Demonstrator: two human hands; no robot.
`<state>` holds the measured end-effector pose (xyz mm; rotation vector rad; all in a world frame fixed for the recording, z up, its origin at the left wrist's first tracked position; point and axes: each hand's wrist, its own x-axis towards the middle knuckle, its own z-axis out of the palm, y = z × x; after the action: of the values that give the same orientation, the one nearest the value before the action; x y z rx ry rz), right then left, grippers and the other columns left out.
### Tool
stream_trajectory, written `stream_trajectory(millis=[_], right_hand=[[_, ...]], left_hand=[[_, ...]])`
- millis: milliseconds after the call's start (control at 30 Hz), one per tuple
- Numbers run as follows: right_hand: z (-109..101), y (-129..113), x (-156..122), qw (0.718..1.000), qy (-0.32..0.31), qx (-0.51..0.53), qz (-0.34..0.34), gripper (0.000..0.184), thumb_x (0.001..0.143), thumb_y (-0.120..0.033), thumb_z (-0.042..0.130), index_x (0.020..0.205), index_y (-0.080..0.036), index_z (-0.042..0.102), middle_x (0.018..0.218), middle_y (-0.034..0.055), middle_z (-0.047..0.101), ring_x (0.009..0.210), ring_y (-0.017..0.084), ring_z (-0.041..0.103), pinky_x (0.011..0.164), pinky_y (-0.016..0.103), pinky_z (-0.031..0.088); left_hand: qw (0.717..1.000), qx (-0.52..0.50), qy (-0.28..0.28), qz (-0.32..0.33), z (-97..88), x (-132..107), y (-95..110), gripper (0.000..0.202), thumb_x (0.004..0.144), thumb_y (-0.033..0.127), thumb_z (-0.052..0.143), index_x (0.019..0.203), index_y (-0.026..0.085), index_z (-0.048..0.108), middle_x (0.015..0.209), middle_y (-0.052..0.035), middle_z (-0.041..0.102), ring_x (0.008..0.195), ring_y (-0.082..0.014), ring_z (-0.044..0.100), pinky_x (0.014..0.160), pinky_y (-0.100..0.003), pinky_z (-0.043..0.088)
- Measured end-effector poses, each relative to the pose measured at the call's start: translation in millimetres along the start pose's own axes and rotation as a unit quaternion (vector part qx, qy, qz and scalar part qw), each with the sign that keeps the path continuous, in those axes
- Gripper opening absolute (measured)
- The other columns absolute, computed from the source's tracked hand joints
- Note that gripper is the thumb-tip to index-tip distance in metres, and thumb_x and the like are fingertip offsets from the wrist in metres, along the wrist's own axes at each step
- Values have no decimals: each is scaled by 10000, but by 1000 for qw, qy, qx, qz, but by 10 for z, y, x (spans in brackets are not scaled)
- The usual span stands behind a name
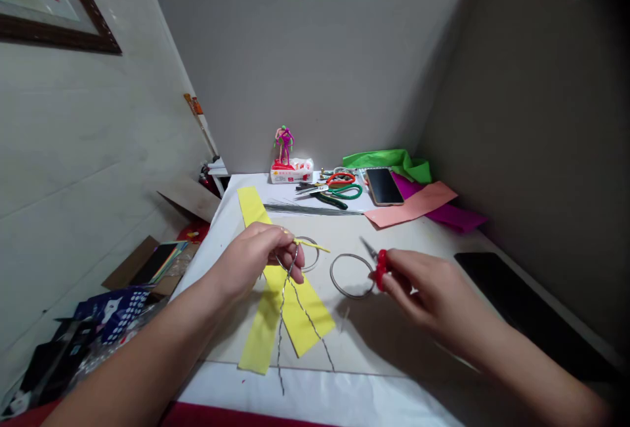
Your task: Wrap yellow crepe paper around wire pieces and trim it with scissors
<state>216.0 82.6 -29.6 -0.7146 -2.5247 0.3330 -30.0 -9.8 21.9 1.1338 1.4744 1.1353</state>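
The left hand pinches a twisted wire between thumb and fingers, near its looped top; two crinkled legs hang below, spreading apart. A thin yellow strand sticks out rightward from the same pinch. The right hand grasps small red scissors by the handles, tips pointing up and toward the left hand but well apart from the wire.

Just beside the scissors, a wire ring lies on the grey board; a second coil lies partly hidden behind the left fingers. Under the wire, yellow strips lie on the board, overlapping, one running out past its near edge.

Beyond the hands, a row of straight wires lies near pliers and green-handled scissors. Farther right are a phone, a salmon strip, a purple strip and green material. At the back, a pink-and-green figure stands by a tissue pack near the wall.
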Motion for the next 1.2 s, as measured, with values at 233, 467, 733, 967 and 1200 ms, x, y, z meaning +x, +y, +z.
stream_trajectory(millis=[233, 467, 733, 967, 1200], right_hand=[[182, -26, -83, 994, 3, -97, -56, 119, 837, -259, 488, 755, -198, 548, 623, 12, 567, 547, 154, 506, 533, 270, 288], [231, -22, -91, 989, -11, -139, -53, 130, 814, -282, 540, 713, -200, 544, 572, 2, 562, 515, 154, 519, 534, 294, 250], [274, -24, -101, 987, -11, -149, -56, 149, 815, -293, 550, 700, -198, 551, 559, 1, 570, 500, 150, 519, 532, 301, 252], [298, -33, -110, 985, 4, -159, -61, 183, 824, -295, 538, 670, -198, 549, 544, 4, 558, 492, 154, 510, 526, 311, 264], [312, -34, -108, 982, 20, -177, -70, 144, 790, -253, 569, 656, -202, 548, 540, 4, 556, 484, 165, 503, 520, 314, 260]], left_hand=[[997, 63, -17, -39, 214, 83, -67, 344, 767, 226, 445, 458, 181, 589, 457, -35, 562, 466, -156, 536, 521, -266, 415], [990, 127, 9, -68, 302, 95, -97, 317, 767, 273, 436, 481, 183, 540, 403, 8, 482, 410, -121, 440, 504, -254, 366], [982, 174, 17, -77, 334, 97, -127, 317, 771, 252, 403, 486, 196, 531, 397, 15, 414, 441, -138, 390, 503, -264, 318], [976, 213, 25, -33, 341, 104, -158, 308, 734, 224, 399, 463, 203, 542, 475, 7, 399, 498, -154, 315, 504, -293, 228], [976, 215, 12, -41, 339, 93, -165, 322, 757, 228, 394, 460, 203, 518, 474, 14, 380, 512, -154, 315, 519, -292, 227]])
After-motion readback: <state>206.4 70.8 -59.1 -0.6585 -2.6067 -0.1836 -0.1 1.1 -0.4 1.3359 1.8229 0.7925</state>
